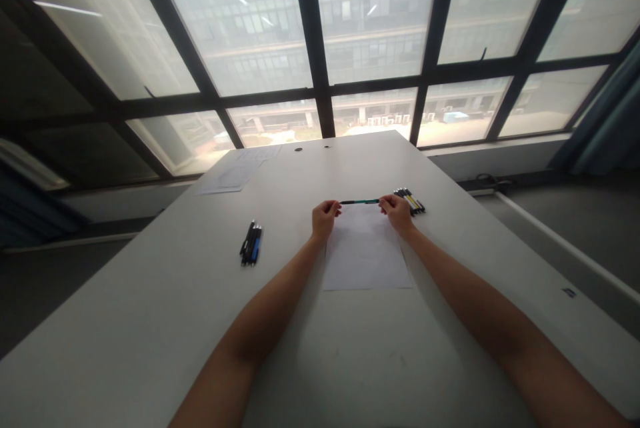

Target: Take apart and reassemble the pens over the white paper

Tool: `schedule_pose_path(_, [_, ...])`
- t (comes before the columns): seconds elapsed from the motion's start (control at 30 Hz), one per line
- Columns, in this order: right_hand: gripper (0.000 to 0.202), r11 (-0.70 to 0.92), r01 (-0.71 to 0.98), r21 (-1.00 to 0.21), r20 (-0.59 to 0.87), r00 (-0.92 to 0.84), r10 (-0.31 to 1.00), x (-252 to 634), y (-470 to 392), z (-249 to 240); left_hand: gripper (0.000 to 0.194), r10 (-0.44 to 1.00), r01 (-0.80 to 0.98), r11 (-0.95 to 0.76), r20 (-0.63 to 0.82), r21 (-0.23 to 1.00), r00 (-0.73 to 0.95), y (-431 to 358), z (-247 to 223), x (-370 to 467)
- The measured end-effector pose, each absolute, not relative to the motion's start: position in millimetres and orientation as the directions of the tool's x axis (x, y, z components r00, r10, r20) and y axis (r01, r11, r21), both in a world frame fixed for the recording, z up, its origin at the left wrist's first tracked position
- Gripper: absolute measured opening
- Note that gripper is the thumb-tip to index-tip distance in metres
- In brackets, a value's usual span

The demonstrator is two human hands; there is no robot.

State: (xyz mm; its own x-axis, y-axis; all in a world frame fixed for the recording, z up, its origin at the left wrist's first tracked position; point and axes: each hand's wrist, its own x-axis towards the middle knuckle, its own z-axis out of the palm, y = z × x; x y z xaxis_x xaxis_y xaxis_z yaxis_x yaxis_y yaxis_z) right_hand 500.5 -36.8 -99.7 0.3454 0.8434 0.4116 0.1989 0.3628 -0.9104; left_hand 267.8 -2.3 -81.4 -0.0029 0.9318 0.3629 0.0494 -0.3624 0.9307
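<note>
A slim black and green pen [359,201] is stretched level between my two hands, above the far edge of a white sheet of paper [367,255]. My left hand [326,218] pinches its left end, and my right hand [396,211] pinches the other end. Right beside my right hand lies a row of several pens [413,203], dark with some yellow, partly hidden by that hand. Off to the left of my left hand is a second group of several pens [251,243], black with one blue.
The white table [310,361] reaches to the windows. More printed sheets [230,171] lie at its far left. Two small round holes show near the far edge, and a small dark mark [569,293] sits at the right edge. Curtains hang at both sides.
</note>
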Motion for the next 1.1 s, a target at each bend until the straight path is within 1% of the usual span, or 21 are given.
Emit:
schedule_pose_path(0.27, [0.028, 0.368, 0.23, -0.901, 0.429, 0.334, 0.84, 501.5, -35.9, -101.4, 0.024, 0.929, 0.063, -0.369, 0.369, 0.927, 0.004, -1.0, -82.7, 267.5])
schedule_pose_path(1.1, [0.034, 0.352, 0.238, -0.905, 0.418, 0.341, 0.842, 500.6, -36.8, -99.4, 0.028, 0.932, 0.056, -0.363, 0.363, 0.93, 0.003, -5.7, -78.1, 268.4])
